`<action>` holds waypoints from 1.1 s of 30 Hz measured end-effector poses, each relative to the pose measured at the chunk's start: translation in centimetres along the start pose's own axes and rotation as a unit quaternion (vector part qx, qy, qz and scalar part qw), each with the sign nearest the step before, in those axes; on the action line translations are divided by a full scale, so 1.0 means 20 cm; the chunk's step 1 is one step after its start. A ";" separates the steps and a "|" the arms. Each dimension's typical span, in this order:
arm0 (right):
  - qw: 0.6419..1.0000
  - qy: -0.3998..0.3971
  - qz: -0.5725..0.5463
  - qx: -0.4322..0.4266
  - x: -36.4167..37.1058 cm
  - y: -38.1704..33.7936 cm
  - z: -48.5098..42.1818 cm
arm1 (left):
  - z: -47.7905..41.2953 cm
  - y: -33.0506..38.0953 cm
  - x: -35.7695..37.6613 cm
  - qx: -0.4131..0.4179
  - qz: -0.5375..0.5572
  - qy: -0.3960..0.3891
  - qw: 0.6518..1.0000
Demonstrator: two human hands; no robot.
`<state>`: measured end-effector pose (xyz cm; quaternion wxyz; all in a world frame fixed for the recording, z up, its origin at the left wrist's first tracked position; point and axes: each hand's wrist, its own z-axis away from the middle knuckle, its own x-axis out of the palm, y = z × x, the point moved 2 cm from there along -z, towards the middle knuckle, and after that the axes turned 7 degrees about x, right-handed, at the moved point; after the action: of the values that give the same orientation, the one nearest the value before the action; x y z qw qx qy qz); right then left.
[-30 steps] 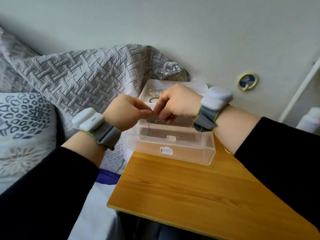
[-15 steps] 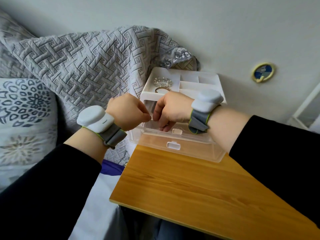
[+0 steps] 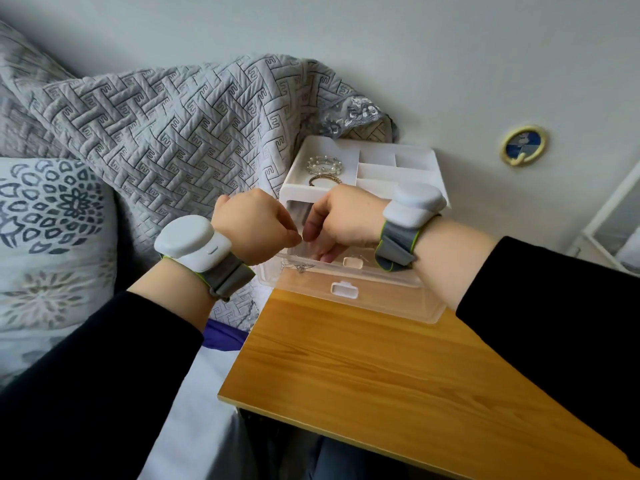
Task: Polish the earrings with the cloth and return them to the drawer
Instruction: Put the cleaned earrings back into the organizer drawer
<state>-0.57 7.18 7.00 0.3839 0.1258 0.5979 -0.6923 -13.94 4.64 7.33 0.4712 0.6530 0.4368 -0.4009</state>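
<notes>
A clear plastic jewellery box (image 3: 353,306) stands at the back edge of the wooden table, its upper clear drawer (image 3: 351,263) pulled out. My left hand (image 3: 254,230) hovers over the drawer's left end with thumb and forefinger pinched together. A thin silver earring (image 3: 298,267) shows just below that pinch, at the drawer's front left. My right hand (image 3: 341,220) is beside it, its fingers curled down into the drawer and its thumb close to the left fingertips. What the right fingers hold is hidden. A grey patch (image 3: 302,212) behind the hands may be the cloth.
The box's white top tray (image 3: 398,168) holds a pearl bracelet (image 3: 325,165) and a gold bangle (image 3: 323,180). A grey quilted blanket (image 3: 166,140) and a patterned pillow (image 3: 45,237) lie to the left. The wooden table (image 3: 381,368) reaches toward me. A round gold hook (image 3: 523,145) is on the wall.
Both hands have dropped from above the box down to the open drawer, still close together. The camera view has tilted, showing more of the top tray.
</notes>
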 end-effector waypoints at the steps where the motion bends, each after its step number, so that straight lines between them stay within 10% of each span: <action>1: 1.000 0.001 -0.003 -0.003 -0.01 0.00 0.01 | 0.01 0.00 0.00 0.002 0.008 0.002 1.000; 33: 0.949 0.272 -0.127 -0.095 -0.68 0.73 0.79 | 0.18 0.91 0.16 0.148 0.348 -0.036 0.925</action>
<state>23.09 -2.12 8.95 0.1257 0.1951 0.7535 -0.6151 3.96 -1.34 8.32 0.4944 0.8115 0.1005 -0.2949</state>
